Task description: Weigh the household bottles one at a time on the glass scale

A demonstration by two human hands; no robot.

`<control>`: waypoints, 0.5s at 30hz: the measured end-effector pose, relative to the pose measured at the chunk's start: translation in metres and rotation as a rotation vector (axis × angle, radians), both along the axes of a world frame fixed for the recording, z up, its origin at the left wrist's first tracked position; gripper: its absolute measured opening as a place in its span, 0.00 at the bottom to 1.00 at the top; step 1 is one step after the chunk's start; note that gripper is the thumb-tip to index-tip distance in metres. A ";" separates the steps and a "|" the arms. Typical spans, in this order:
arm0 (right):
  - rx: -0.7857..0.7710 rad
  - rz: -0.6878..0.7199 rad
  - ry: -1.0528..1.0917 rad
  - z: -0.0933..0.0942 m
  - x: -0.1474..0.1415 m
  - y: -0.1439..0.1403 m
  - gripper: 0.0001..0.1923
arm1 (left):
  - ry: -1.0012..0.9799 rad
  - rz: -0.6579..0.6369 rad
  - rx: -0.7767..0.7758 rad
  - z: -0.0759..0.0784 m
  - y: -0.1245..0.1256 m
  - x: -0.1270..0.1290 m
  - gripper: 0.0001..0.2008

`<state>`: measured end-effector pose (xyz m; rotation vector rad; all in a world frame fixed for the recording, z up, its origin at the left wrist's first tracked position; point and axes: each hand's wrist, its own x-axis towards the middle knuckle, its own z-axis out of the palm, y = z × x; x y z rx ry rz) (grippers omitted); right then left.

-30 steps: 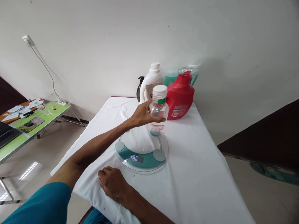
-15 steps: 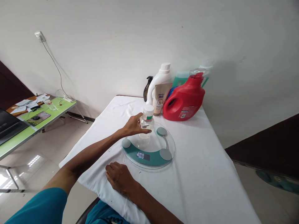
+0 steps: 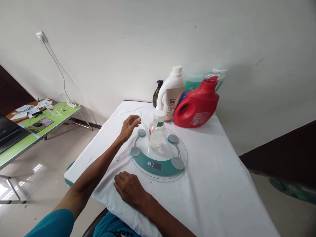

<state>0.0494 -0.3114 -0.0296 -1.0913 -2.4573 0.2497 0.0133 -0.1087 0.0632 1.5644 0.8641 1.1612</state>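
Head view: the bottle (image 3: 157,130) stands upright on the glass scale (image 3: 159,153), in its middle, on the white table (image 3: 217,184). The left hand (image 3: 129,125) hovers just left of it, fingers loosely spread, holding nothing. The right hand (image 3: 128,189) rests curled on the cloth near the scale.

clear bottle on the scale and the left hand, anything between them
In the head view, only a strip of the glass scale with one round grey pad lies between the clear bottle and the open left hand; they do not touch.
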 end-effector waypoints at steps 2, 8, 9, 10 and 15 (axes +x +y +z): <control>0.013 -0.009 -0.016 -0.001 -0.001 0.000 0.06 | -0.082 0.185 -0.049 -0.019 0.009 -0.007 0.25; 0.088 -0.008 -0.050 -0.007 -0.004 -0.002 0.08 | -0.071 0.307 -0.090 -0.069 0.026 -0.023 0.25; 0.096 -0.009 -0.061 -0.008 -0.004 -0.002 0.08 | -0.060 0.292 -0.088 -0.073 0.028 -0.025 0.25; 0.104 -0.008 -0.070 -0.008 -0.005 -0.003 0.09 | -0.048 0.276 -0.085 -0.075 0.029 -0.027 0.25; 0.122 0.012 -0.086 -0.007 -0.004 -0.004 0.11 | 0.034 0.239 -0.070 -0.079 0.034 -0.028 0.25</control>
